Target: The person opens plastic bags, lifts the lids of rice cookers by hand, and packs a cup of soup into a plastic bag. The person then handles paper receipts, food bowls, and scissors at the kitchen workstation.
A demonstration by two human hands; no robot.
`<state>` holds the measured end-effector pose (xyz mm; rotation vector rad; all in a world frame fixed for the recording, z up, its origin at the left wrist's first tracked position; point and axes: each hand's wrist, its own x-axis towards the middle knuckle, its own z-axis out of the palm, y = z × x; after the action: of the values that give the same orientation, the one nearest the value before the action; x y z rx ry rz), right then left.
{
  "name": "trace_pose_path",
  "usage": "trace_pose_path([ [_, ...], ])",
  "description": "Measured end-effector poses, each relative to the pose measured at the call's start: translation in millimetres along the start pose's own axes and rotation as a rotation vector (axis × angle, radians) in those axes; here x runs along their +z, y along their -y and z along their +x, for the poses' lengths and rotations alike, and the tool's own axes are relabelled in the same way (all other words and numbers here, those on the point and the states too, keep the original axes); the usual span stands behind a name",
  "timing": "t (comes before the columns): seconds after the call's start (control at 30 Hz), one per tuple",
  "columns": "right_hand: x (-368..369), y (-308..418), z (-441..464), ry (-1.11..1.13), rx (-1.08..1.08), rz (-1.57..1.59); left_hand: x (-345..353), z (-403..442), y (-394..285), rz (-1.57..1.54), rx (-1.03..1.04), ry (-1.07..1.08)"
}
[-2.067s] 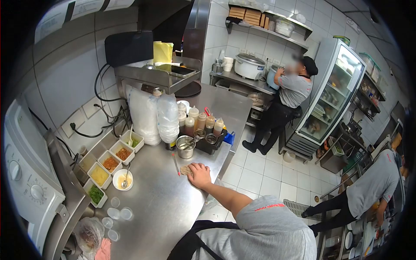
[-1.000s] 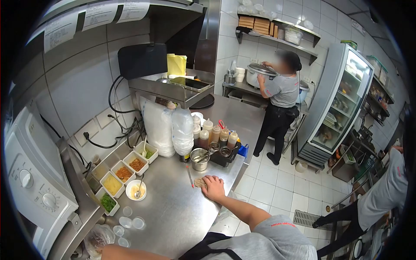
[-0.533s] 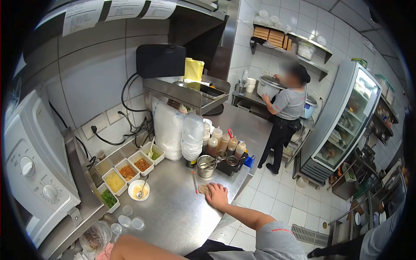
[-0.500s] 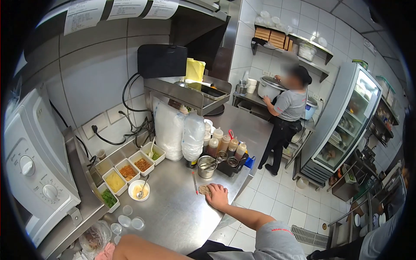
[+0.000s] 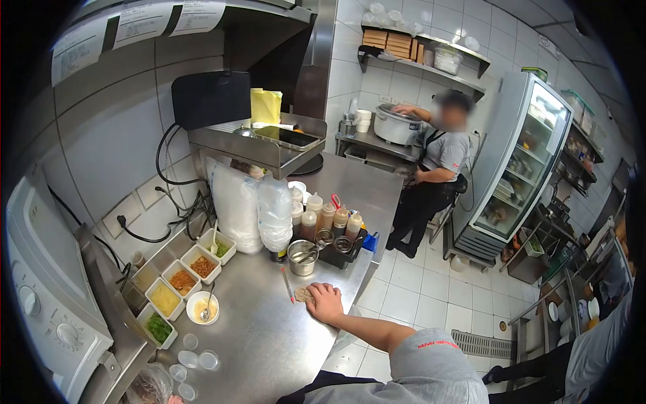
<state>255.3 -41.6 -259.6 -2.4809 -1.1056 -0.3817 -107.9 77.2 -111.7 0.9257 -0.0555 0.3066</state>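
Note:
My right hand lies on the steel counter, its fingers loosely spread over the edge of a folded brown cloth. What lies under the palm is hidden. A red and clear pen-like stick lies just beyond the cloth. Behind it stand a metal pot with utensils in it and a black caddy holding small jars, beside several squeeze bottles. My left hand is out of the picture. To the left sits a white bowl with a spoon in pale sauce.
White tubs of toppings line the left side, near small plastic lids and a microwave. Wrapped stacks of containers stand behind. A co-worker is by a large cooker; a glass-door fridge stands right.
The view has swung, shifting the scene left. My left forearm has left the picture. My right hand stays beside the cloth. The co-worker has turned, one hand on the cooker lid, the other lowered.

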Motion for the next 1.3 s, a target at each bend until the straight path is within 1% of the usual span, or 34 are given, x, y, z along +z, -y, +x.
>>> trace_pose_path([
  [0.23, -3, 1, -1, 0.017, 0.007, 0.005, -2, 2, -1, 0.001, -0.008, 0.015],
  [0.53, -2, 0, 0, 0.019, 0.008, 0.019, -8, -5, 1, -0.077, 0.004, 0.053],
  [0.6, 0, 0, 0, 0.033, 0.019, -0.002, -12, -8, 5, -0.149, 0.037, 0.154],
  [0.67, 4, -1, 1, 0.019, 0.011, -0.045, -17, -9, 13, -0.310, 0.077, 0.372],
  [0.73, 2, 0, 3, 0.006, 0.005, 0.003, -23, -14, 23, -0.466, 0.095, 0.701],
  [0.77, 4, 1, 3, -0.012, -0.007, -0.025, -26, -16, 24, -0.460, 0.097, 0.764],
  [0.8, 5, 1, 5, 0.040, 0.026, 0.020, -29, -18, 22, -0.429, 0.106, 0.807],
  [0.83, 0, 5, 5, 0.081, 0.016, -0.002, -3, -55, 10, -0.264, 0.100, 0.122],
  [0.87, 4, 3, 4, 0.040, -0.013, -0.016, -19, -40, 11, -0.261, 0.119, 0.338],
  [0.9, 9, 2, 3, -0.010, -0.030, -0.029, -18, -42, 9, -0.243, 0.086, 0.277],
  [1.03, 9, 2, 2, 0.034, -0.040, -0.057, -28, -64, 7, -0.072, -0.104, 0.164],
  [1.13, 13, -1, 2, 0.049, -0.035, -0.077, -16, -71, -17, 0.336, -0.326, -0.200],
  [1.23, 16, -3, 2, 0.032, -0.047, -0.070, -52, -84, 5, 0.923, -0.055, -0.721],
  [1.3, 16, 0, 2, 0.041, -0.043, -0.073, -66, -85, -4, 1.170, -0.020, -0.897],
])
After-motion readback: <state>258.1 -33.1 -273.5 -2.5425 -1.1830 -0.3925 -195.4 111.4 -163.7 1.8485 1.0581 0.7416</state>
